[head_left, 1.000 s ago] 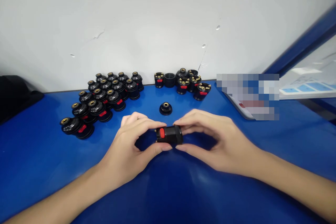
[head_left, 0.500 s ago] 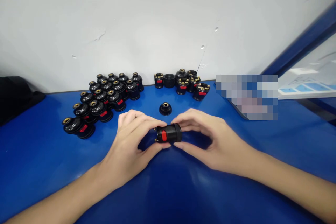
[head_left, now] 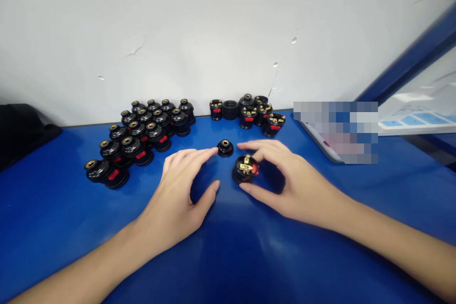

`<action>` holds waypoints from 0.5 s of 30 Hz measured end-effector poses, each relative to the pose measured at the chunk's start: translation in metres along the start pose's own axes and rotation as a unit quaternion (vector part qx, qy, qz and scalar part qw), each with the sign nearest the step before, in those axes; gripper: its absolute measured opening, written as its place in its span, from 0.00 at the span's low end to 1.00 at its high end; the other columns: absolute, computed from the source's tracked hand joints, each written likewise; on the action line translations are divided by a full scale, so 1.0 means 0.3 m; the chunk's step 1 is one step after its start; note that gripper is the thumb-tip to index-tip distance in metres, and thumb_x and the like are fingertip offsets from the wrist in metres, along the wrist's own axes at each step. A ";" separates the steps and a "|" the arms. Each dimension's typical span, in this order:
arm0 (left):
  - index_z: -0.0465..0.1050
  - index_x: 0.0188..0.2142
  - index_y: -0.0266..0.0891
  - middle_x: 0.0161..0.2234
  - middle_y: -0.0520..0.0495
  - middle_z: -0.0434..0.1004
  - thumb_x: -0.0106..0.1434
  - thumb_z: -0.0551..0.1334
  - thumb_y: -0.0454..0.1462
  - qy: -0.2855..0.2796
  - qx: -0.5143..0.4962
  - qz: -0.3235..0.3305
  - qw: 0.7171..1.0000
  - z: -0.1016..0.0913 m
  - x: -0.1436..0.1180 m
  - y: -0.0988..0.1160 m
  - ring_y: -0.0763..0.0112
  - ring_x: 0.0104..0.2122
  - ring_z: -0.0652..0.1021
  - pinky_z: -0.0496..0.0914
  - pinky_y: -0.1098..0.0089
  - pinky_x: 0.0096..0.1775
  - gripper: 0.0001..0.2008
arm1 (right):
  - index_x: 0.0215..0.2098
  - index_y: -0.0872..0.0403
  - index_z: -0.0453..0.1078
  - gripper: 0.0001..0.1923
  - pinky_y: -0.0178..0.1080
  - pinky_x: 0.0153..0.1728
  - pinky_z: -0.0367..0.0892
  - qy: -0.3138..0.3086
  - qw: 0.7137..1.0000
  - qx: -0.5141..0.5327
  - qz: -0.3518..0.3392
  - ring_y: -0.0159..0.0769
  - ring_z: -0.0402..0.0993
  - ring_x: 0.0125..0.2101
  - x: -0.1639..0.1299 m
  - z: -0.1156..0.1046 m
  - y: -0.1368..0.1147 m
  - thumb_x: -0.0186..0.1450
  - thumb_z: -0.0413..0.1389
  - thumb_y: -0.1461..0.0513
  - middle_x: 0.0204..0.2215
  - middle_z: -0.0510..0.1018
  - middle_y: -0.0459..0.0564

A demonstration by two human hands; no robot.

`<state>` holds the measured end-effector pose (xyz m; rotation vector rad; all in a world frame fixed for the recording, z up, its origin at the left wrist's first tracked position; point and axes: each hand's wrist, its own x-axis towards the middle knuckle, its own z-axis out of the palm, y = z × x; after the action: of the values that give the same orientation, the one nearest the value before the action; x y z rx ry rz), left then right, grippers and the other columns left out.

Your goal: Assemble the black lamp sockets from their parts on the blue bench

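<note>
My right hand has its thumb and fingers round a black lamp socket body. The body stands tilted slightly, its brass contacts facing up and its red switch toward the fingers. My left hand is open and holds nothing, thumb and fingers well apart. Its fingertips come close to a black domed socket cap with a brass threaded hole, which lies on the blue table just beyond both hands.
Several capped lamp sockets stand in rows at the left, some with red switches showing. Toward the back right are several uncapped socket bodies and a black ring. A blurred-out tablet-like object lies right. Behind rises a white wall.
The lamp socket body has turned from lying sideways between both hands to contacts up in my right hand. My left hand has let go and opened, moving slightly left.
</note>
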<state>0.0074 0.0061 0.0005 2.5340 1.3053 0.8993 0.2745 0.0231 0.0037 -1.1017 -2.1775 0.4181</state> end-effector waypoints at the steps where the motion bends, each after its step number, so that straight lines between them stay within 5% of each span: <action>1: 0.64 0.68 0.48 0.64 0.45 0.78 0.74 0.63 0.36 0.005 0.009 -0.013 1.000 0.004 0.001 -0.004 0.56 0.64 0.75 0.68 0.48 0.65 0.25 | 0.42 0.48 0.68 0.12 0.60 0.62 0.75 -0.004 1.000 -0.005 0.009 0.54 0.74 0.66 0.001 0.001 0.003 0.67 0.67 0.57 0.64 0.78 0.60; 7: 0.63 0.69 0.46 0.67 0.40 0.75 0.74 0.63 0.40 0.005 0.002 -0.057 0.998 0.022 0.003 -0.022 0.50 0.67 0.74 0.68 0.43 0.67 0.27 | 0.49 0.48 0.67 0.13 0.69 0.68 0.68 -0.074 0.997 0.004 0.018 0.57 0.60 0.75 0.021 0.002 0.002 0.71 0.63 0.55 0.70 0.73 0.62; 12: 0.60 0.71 0.45 0.68 0.39 0.72 0.73 0.64 0.37 -0.007 -0.029 -0.065 0.997 0.015 0.006 -0.016 0.52 0.68 0.72 0.68 0.45 0.68 0.30 | 0.46 0.47 0.68 0.13 0.73 0.71 0.58 -0.091 0.994 0.051 -0.024 0.56 0.73 0.68 0.024 -0.003 -0.003 0.68 0.66 0.58 0.59 0.85 0.55; 15: 0.68 0.65 0.47 0.62 0.43 0.79 0.74 0.63 0.34 -0.008 -0.025 -0.044 0.999 0.008 0.011 -0.011 0.55 0.63 0.76 0.72 0.48 0.63 0.22 | 0.48 0.47 0.71 0.13 0.64 0.67 0.70 -0.071 0.995 0.068 -0.024 0.54 0.80 0.62 0.019 -0.004 -0.003 0.68 0.67 0.60 0.52 0.87 0.53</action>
<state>0.0079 0.0110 -0.0012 2.4212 1.3593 0.8802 0.2722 0.0270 0.0074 -0.9686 -2.2577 0.6300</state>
